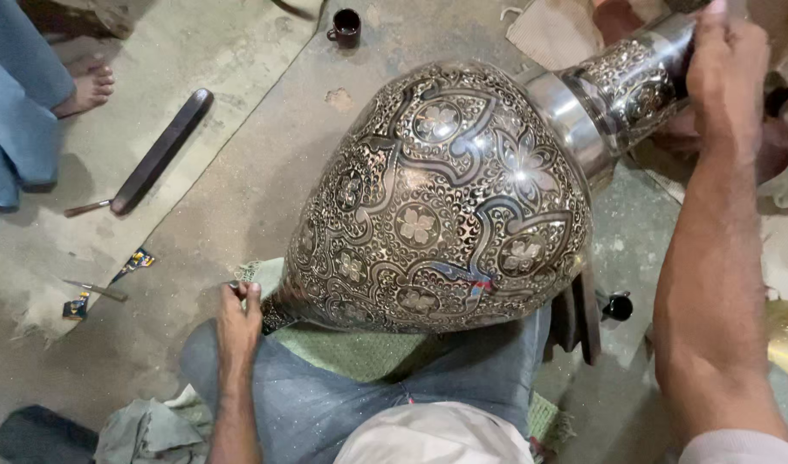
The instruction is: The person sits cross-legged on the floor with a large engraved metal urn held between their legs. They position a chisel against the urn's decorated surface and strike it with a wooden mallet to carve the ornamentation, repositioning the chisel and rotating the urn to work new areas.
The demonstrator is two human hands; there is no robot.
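Observation:
A large engraved silver-coloured metal vase (445, 198) with floral patterns lies on its side across my lap, its neck (626, 86) pointing to the upper right. My right hand (724, 64) grips the rim of the neck at the top right. My left hand (239, 314) is closed at the narrow base of the vase, fingers curled around what looks like a thin tool; the tool itself is mostly hidden. My knee in grey trousers (325, 387) and a green cloth (359, 352) are under the vase.
A long dark flat bar (162, 150) with a handle lies on the floor at left. A small dark cup (345, 27) stands at the top. A thin tool (96, 290) and scraps lie at lower left. Another person's bare foot (89, 86) is at upper left.

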